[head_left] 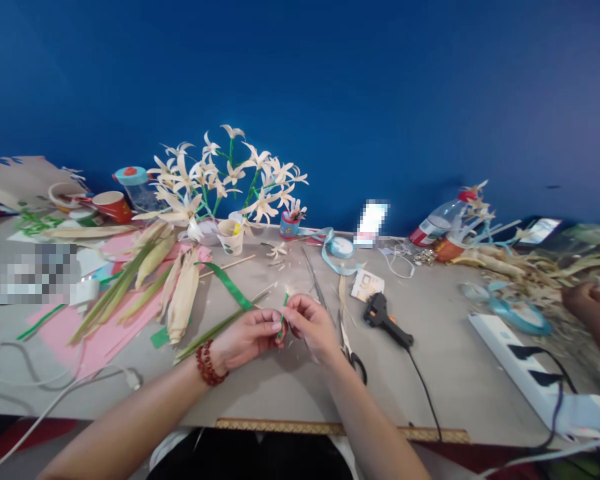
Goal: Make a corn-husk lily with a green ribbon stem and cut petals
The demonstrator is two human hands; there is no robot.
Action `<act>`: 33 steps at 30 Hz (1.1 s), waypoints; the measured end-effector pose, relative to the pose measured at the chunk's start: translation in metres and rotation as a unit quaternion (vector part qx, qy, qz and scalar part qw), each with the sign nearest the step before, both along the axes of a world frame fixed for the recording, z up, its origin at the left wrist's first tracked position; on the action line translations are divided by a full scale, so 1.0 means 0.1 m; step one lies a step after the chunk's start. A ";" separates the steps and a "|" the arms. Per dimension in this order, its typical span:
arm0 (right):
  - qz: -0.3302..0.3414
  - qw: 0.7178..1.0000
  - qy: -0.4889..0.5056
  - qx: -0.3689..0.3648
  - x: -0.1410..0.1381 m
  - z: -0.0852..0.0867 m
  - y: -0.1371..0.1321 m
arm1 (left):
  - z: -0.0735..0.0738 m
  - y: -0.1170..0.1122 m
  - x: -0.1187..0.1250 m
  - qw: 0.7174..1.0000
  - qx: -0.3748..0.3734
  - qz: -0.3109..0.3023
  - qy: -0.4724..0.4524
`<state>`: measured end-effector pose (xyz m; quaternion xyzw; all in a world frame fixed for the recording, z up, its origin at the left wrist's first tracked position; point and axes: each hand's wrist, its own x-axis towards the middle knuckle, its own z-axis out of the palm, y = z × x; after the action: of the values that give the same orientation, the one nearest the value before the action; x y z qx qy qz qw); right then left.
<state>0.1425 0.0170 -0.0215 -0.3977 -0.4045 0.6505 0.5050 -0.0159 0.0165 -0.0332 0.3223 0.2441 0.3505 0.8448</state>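
My left hand (257, 333), with a reddish-brown bead bracelet (209, 365) at the wrist, is closed in a pinch on a short green stem (281, 323). My right hand (310, 323) pinches the same stem from the other side, its tip showing above the fingers. From near my left fingers a strip of green tape (233, 288) runs up and left over the table; whether it joins the stem is hidden. Scissors (349, 350) lie just right of my right hand, and a black glue gun (387, 321) rests farther right.
Corn husks (184, 293) and pink paper (100, 340) spread at left. Behind stand husk flowers (230, 175) in paper cups (231, 239). Blue ribbon (341, 248) lies at the back. At right are a power strip (510, 360), a bottle (437, 220) and another person's hand (587, 303).
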 end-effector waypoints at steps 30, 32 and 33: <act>-0.058 0.981 -0.142 0.121 0.04 -0.08 0.00 | 0.03 -0.01 -0.04 0.974 0.111 0.070 0.187; -0.052 0.979 -0.149 0.130 0.04 -0.09 0.01 | 0.01 -0.01 -0.04 0.967 0.131 0.073 0.207; -0.050 0.978 -0.153 0.135 0.04 -0.09 0.01 | 0.00 0.00 -0.05 0.963 0.146 0.076 0.215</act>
<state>0.1468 0.0182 -0.0305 -0.4405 -0.5407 0.4951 0.5182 -0.0206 0.0163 -0.0327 0.4905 0.3894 0.3678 0.6874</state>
